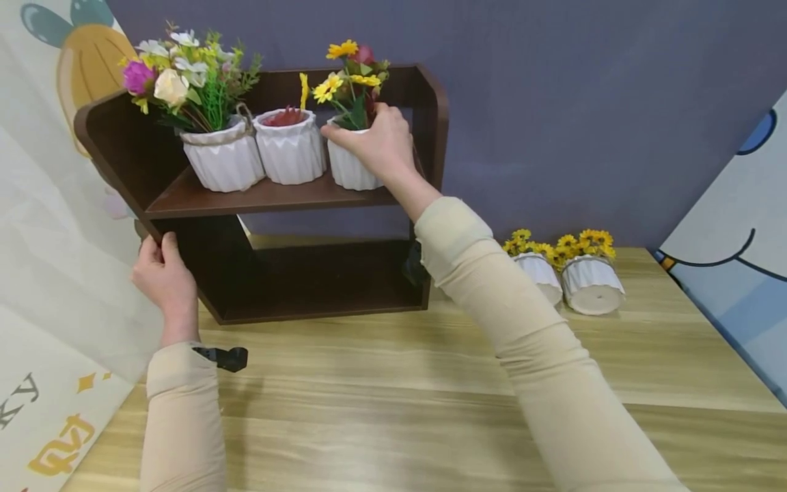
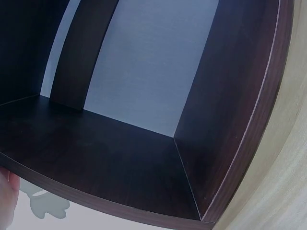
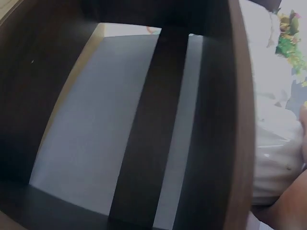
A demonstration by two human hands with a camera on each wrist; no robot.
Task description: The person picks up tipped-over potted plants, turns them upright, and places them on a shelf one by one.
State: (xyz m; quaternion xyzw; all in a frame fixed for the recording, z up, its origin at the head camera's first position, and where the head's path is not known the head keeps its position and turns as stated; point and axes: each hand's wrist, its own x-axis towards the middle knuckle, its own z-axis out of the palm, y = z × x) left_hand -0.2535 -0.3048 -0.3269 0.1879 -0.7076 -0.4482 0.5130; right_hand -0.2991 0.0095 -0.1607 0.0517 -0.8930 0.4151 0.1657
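A dark brown two-tier shelf point(image 1: 320, 283) stands on the table, with several white ribbed flowerpots on its upper board. My left hand point(image 1: 166, 277) grips the edge of the shelf's left side panel; in the left wrist view only a bit of that hand point(image 2: 6, 201) shows at lower left. With my right hand point(image 1: 384, 147) I hold the rim of the rightmost pot point(image 1: 352, 167), which carries yellow and dark red artificial flowers. Beside it stands a middle pot point(image 1: 292, 154) with reddish contents. The left pot point(image 1: 224, 160) bears a full mixed bouquet point(image 1: 190, 78) and a twine band.
Two white pots with small yellow flowers, a nearer one point(image 1: 593, 283) and one partly behind my right sleeve point(image 1: 540, 273), lie tipped on the wooden table point(image 1: 369, 410) at the right. A grey-blue backdrop point(image 1: 584, 123) hangs behind the shelf. Printed white fabric point(image 1: 55, 239) borders the left.
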